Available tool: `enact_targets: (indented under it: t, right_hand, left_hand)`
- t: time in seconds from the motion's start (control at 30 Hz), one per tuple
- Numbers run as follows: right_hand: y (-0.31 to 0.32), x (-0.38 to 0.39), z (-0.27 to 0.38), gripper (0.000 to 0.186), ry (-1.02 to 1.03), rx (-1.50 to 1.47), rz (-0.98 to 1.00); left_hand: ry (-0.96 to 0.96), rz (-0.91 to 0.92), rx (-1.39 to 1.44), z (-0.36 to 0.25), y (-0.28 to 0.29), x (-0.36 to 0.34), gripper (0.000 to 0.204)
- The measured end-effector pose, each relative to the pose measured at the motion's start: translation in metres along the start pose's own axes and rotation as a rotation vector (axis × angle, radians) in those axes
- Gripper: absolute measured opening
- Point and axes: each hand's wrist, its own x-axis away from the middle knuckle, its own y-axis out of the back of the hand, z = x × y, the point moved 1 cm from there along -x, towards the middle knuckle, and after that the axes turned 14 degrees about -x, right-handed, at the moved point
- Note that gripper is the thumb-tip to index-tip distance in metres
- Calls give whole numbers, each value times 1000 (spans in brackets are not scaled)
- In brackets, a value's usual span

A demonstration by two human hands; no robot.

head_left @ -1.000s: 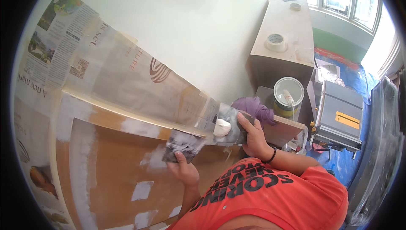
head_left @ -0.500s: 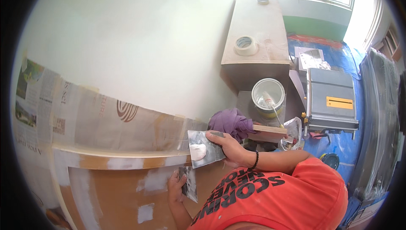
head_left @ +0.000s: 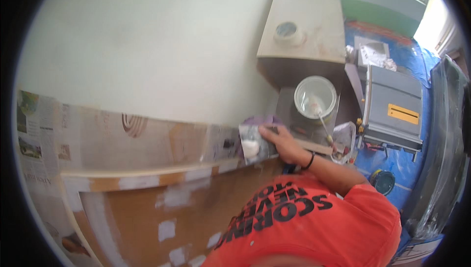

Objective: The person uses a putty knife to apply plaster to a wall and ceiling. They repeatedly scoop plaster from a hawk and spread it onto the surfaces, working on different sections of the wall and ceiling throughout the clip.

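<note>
My right hand (head_left: 282, 142), with a dark bead bracelet at the wrist, grips a flat grey scraper blade (head_left: 267, 155) with the thumb on top. A lump of white filler (head_left: 251, 149) sits on the blade. Below it spreads a brown wooden panel (head_left: 132, 218), framed by a raised edge and dotted with white filler patches (head_left: 167, 229). My left hand is out of sight, hidden by my red shirt (head_left: 314, 228). Behind the blade lies a purple cloth (head_left: 262, 120), mostly covered by it.
Masking paper (head_left: 162, 139) and newspaper line the wall's foot. Ahead stand an open paint bucket (head_left: 315, 98) with a brush inside and a pale cabinet (head_left: 314, 31) bearing a tape roll (head_left: 287, 32). To the right are a grey table saw (head_left: 392, 105), blue sheeting and plastic-wrapped goods (head_left: 436, 154).
My right hand has moved forward and right with the blade and filler, now in front of the purple cloth. My left hand, which held another scraper, has gone from view. The view has shifted.
</note>
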Motion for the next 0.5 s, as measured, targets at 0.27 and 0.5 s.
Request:
enact_targets:
  t: [0.27, 0.5]
  right_hand:
    - [23, -11, -16, 42, -175, -325, 102]
    - [11, -7, -2, 41, -174, -428, -18]
  left_hand:
    - [76, 34, 7, 51, -35, 28, 31]
    - [-11, 61, 143, 27, 2, 5, 33]
